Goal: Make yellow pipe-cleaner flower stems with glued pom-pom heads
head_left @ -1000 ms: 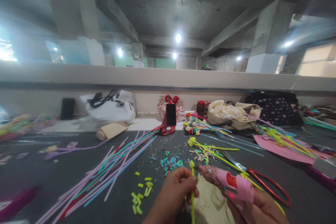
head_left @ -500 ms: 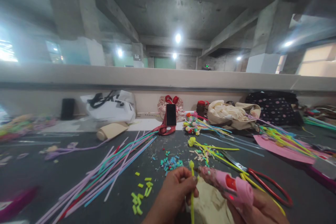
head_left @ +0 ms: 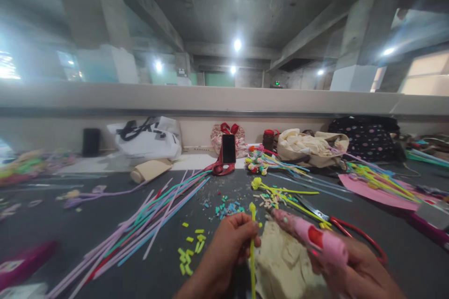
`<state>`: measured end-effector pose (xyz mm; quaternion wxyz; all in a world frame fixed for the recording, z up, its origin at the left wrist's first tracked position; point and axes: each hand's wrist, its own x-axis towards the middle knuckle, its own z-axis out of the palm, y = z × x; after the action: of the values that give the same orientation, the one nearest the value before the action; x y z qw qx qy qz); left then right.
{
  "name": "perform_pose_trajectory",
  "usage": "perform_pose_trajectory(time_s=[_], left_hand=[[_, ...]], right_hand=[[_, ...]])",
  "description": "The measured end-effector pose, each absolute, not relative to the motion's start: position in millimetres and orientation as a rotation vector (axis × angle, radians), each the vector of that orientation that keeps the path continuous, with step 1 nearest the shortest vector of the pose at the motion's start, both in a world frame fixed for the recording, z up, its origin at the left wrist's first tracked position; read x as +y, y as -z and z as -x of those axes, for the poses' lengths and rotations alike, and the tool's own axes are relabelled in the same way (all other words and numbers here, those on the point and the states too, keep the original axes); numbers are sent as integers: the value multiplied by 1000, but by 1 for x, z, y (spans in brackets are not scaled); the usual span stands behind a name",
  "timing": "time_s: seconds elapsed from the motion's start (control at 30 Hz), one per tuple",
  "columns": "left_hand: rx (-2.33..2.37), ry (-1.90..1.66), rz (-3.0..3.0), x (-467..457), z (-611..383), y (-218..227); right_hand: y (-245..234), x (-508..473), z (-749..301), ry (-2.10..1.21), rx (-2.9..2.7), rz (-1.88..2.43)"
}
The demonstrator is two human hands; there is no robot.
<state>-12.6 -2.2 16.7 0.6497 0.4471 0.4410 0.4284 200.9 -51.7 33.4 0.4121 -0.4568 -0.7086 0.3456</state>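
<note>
My left hand [head_left: 224, 254] pinches a yellow pipe cleaner [head_left: 252, 247] upright, its curled tip just above my fingers. My right hand [head_left: 358, 273] grips a pink glue gun [head_left: 312, 238], whose nozzle points left and sits a little right of the pipe cleaner's tip. Below both hands lies a crumpled beige cloth [head_left: 284, 266] on the dark table [head_left: 70, 229].
Long coloured pipe cleaners [head_left: 154, 219] fan across the table to the left. Cut green bits [head_left: 191, 250] and blue bits [head_left: 228, 208] lie near my left hand. Red-handled scissors [head_left: 347, 231] lie right of the gun. A phone [head_left: 228, 148], bags and finished flower stems line the back.
The view has tilted down slightly. The glue gun's nozzle has drawn a little away from the pipe cleaner's tip. Both hands keep their grips.
</note>
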Motion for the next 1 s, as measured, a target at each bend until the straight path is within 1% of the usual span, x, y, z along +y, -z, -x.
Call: perform_pose_trajectory(time_s=[0.07, 0.13, 0.27, 0.33, 0.43, 0.5, 0.6, 0.7, 0.87, 1.0], left_hand=[[940, -964, -958, -2, 15, -19], [885, -950, -918, -3, 17, -21], [825, -909, -890, -6, 17, -24], [815, -878, -870, -8, 15, -24], [809, -854, -845, -13, 10, -24], [792, -862, -842, -17, 6, -23], [763, -840, -851, -20, 2, -20], [752, -790, -867, -21, 0, -17], [777, -756, -930, -24, -1, -18], [776, -715, -948, -26, -3, -21]], right_hand=[[-31, -48, -201, -562, -2043, 1166], [-26, -44, -196, -331, -2304, 1207], [-15, -40, -184, -133, -2540, 1419], [-15, -41, -183, -134, -2550, 1430], [-21, -42, -185, -218, -2448, 1237], [-26, -43, -184, -335, -2280, 1094], [-29, -42, -177, -482, -1985, 1069], [-26, -42, -169, -440, -1915, 1045], [-21, -42, -165, -329, -2008, 832], [-22, -42, -167, -378, -2009, 886]])
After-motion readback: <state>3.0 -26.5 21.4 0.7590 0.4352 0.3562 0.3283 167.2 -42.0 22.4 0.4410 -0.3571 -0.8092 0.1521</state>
